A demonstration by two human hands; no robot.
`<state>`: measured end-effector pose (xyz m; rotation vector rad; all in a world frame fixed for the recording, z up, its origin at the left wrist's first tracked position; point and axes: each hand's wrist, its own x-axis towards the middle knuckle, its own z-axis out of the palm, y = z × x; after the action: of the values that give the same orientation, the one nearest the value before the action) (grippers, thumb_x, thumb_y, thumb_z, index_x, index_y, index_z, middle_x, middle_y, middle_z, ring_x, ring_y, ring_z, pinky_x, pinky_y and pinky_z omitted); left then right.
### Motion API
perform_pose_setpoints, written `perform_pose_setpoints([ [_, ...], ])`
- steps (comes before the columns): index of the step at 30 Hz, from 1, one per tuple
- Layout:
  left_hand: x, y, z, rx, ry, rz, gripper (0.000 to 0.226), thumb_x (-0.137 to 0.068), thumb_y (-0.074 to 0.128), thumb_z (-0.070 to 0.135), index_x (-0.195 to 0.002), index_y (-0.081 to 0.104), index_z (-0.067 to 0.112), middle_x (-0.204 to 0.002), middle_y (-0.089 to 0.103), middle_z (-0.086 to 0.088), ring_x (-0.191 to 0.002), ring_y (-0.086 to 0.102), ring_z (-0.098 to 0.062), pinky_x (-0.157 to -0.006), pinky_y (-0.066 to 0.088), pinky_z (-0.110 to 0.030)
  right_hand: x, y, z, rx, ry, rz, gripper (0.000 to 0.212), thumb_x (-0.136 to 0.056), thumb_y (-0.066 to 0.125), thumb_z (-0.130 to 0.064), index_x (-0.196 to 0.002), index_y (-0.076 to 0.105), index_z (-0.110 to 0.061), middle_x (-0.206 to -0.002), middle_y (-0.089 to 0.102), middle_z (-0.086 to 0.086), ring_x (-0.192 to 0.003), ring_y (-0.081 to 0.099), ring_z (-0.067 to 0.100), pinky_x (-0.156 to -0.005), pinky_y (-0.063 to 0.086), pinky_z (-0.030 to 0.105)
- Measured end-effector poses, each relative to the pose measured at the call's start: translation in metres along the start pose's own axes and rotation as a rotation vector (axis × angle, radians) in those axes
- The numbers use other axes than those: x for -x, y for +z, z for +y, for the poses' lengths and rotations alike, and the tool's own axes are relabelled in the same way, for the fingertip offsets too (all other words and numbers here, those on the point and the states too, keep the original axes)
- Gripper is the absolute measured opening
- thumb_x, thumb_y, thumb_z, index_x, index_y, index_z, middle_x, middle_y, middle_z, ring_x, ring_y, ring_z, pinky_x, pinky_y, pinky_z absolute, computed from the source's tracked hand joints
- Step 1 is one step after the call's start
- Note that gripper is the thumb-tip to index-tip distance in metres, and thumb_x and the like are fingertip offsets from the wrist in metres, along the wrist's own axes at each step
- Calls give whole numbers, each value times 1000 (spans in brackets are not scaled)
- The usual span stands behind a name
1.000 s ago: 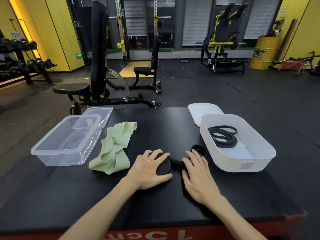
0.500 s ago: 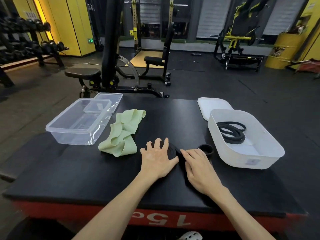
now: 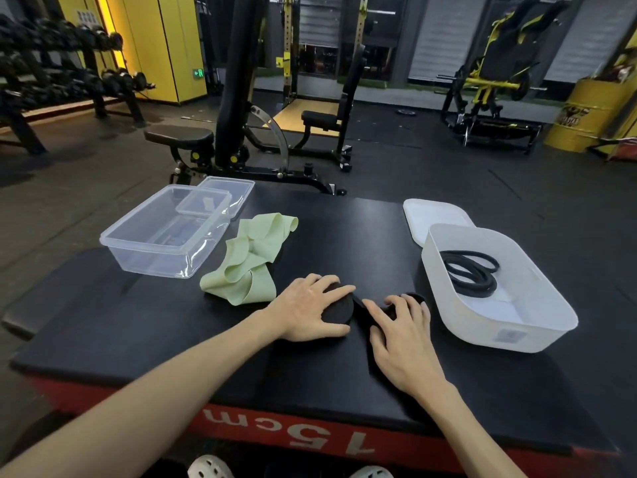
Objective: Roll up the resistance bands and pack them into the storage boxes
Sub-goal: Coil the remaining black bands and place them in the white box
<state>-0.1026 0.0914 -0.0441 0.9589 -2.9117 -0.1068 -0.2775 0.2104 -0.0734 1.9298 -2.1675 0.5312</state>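
A black resistance band lies on the black platform (image 3: pixel 155 322), partly wound into a flat roll (image 3: pixel 341 307). My left hand (image 3: pixel 306 310) grips that roll, fingers over its top and thumb at its near side. My right hand (image 3: pixel 403 336) presses bent fingers on the band's loose part, whose end loop (image 3: pixel 415 298) shows past the fingertips. A crumpled pale green band (image 3: pixel 248 267) lies left of the roll. The white storage box (image 3: pixel 482 326) on the right holds coiled black bands (image 3: pixel 472 274). A clear storage box (image 3: pixel 144 215) stands at the left.
A clear lid (image 3: pixel 234 191) lies behind the clear box and a white lid (image 3: pixel 431 215) behind the white box. The platform's red front edge (image 3: pixel 275 432) is close to me. Weight benches (image 3: pixel 234 132) and a dumbbell rack (image 3: pixel 69 81) stand beyond on the gym floor.
My view has tilted and drawn back from the platform. My left hand has curled round the black roll, and my right hand's fingers have bent on the loose band near the end loop.
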Motion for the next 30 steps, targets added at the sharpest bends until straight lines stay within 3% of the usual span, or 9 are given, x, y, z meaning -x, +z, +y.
perform_pose_setpoints([
  [6,3,4,14,15,-237,56,77,-86,38,70,-151,17,37,-152,25,4,-133,29,-24,-106,28,-38,-2,-2,-2,-23,-37,115,44,-82,39,-29,-115,59,-8,-103,57,5,-105,44,27,-99,34,43],
  [12,2,8,40,70,-521,92,78,-85,37,69,-150,20,30,-150,26,-2,-130,31,-31,-102,28,-42,0,-3,-2,-7,-156,98,44,-83,36,-21,-119,61,-10,-100,56,-1,-106,48,23,-108,26,46],
  [16,-1,7,50,97,-611,83,80,-86,37,69,-151,18,26,-153,22,-7,-131,28,-33,-101,27,-44,0,-1,-1,-66,-156,90,48,-83,35,-18,-123,58,-8,-99,55,1,-98,53,21,-99,32,36],
  [21,0,1,43,141,-520,-3,89,-81,39,75,-152,12,28,-156,15,-7,-137,20,-33,-108,22,-45,0,1,1,-64,-140,92,49,-80,40,-11,-124,60,-12,-101,58,1,-96,51,19,-87,32,31],
  [24,3,-10,27,176,-353,-148,98,-78,44,78,-153,3,31,-159,4,-6,-145,6,-31,-117,10,-49,-1,2,2,-76,-133,99,50,-76,50,-6,-125,60,-13,-102,59,0,-98,50,18,-87,31,30],
  [27,8,-11,6,99,-158,-181,96,-80,43,78,-153,0,34,-160,-1,1,-146,1,-27,-118,5,-50,0,2,2,-96,-119,94,51,-77,48,-6,-126,59,-15,-103,59,-1,-100,52,18,-92,30,29],
  [30,12,-1,-2,36,-42,-89,89,-82,34,79,-153,2,36,-161,3,5,-145,7,-27,-119,8,-43,1,1,1,-62,-60,65,52,-79,45,-11,-128,57,-22,-107,58,-5,-108,50,20,-103,26,43],
])
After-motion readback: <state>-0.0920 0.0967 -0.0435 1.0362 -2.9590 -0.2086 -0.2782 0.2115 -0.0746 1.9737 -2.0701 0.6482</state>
